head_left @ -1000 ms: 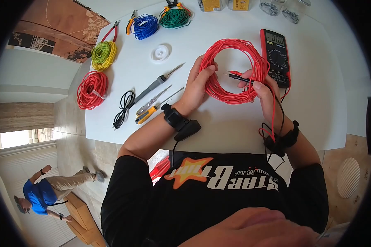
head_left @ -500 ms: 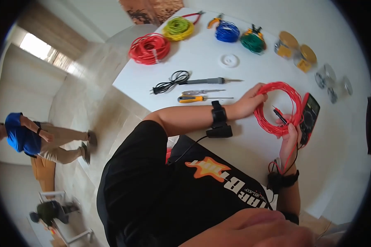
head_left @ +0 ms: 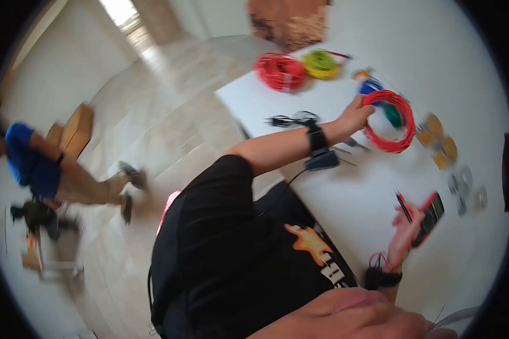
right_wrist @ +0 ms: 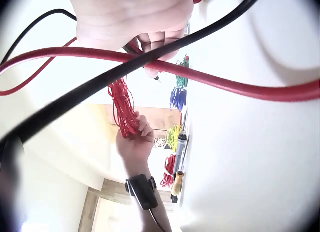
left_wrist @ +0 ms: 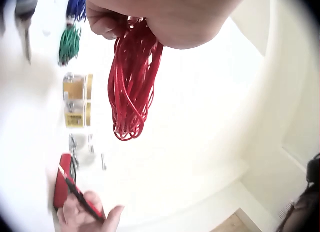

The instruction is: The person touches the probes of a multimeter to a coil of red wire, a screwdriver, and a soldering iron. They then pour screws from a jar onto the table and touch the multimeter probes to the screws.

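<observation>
And it's bright here, light blazing through an opening [head_left: 120, 11] at eleven o'clock in the head view, the multimeter [head_left: 431, 219] and jars [head_left: 448, 149] blur-smeared around three, both wrist views washed out pale, black vignetting rounding the corners everywhere!

And there it is, the held red coil [left_wrist: 132, 91] glossy and plastic-looking, the white surface [head_left: 348, 195] smooth, the black shirt [head_left: 209, 248] matt cloth (smooth, faintly shiny tiles [head_left: 175, 124], too)!

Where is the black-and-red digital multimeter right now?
In the head view, the multimeter lies toward the right on the white table, beside the right hand.
</observation>
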Motion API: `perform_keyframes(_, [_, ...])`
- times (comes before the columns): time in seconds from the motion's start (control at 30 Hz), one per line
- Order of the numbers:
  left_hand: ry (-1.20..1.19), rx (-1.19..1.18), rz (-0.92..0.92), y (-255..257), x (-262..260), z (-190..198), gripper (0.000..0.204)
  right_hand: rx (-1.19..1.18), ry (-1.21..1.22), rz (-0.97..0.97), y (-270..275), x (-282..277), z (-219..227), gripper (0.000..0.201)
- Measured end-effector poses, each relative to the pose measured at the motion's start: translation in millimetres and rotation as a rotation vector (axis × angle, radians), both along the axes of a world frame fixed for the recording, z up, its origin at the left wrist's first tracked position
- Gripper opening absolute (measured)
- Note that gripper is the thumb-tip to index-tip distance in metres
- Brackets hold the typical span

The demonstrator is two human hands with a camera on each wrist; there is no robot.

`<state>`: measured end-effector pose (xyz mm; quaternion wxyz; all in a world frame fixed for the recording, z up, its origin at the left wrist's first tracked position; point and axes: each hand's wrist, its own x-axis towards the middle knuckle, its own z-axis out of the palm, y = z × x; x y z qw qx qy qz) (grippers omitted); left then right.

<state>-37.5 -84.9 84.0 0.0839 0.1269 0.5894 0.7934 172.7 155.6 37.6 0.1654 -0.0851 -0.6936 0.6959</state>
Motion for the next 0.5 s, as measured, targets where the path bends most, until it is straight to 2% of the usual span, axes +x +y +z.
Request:
perform_keyframes(0.1, [-0.021,-0.075,0.173,-40,-56,-20,0.026,0.001,0.003,0.031,-1,-2,-6,0.063])
perform_keyframes(0.13, [0.063,-0.101,0.160,-56,-67,-24,0.022,-0.017,-0.009,0.035,1,-3,-9,0.062])
perform_keyframes(0.2, [-0.069,-0.191,0.293,-75,-88,-37,0.020,0.016,0.026,0.082,8,-9,-13,0.061])
perform_keyframes(0.27, [-0.125,-0.374,0.256,-95,-98,-38,0.020,0.026,0.037,0.116,9,-10,-15,0.060])
perform_keyframes(0.37, [-0.068,-0.454,0.291,-103,-118,-58,0.023,-0.018,-0.023,0.110,10,-11,-14,0.058])
perform_keyframes(0.47, [-0.119,-0.477,0.204,-110,-114,-56,0.029,-0.015,-0.033,0.086,1,-8,-7,0.054])
perform_keyframes(0.5, [-0.071,-0.577,0.227,-109,-127,-67,0.029,-0.021,-0.038,0.096,3,-10,-10,0.052])
